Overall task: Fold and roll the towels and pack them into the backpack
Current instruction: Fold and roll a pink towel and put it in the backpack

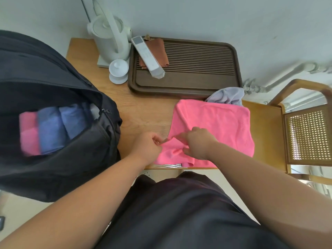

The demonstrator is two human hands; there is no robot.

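Pale wood table [143, 112] against a white wall [197, 18]; cane-backed chair [307, 135] at right edge of frame. White kettle [109, 38] and dark slatted tray [197, 83] along the top.

Pink towel [219, 123] lies right of centre on the table, its lower-left corner lifted and bunched. Left hand [147, 147] pinches that corner's tip, fingers curled. Right hand [197, 142] just beside it, thumb and fingers nipping the same fold.

Towel mostly flat, fleecy, one diagonal crease. Grey towel [226, 97] crumpled above it. Black backpack [53, 173] at left, unzipped, with pink and blue rolled towels [52, 130] inside.
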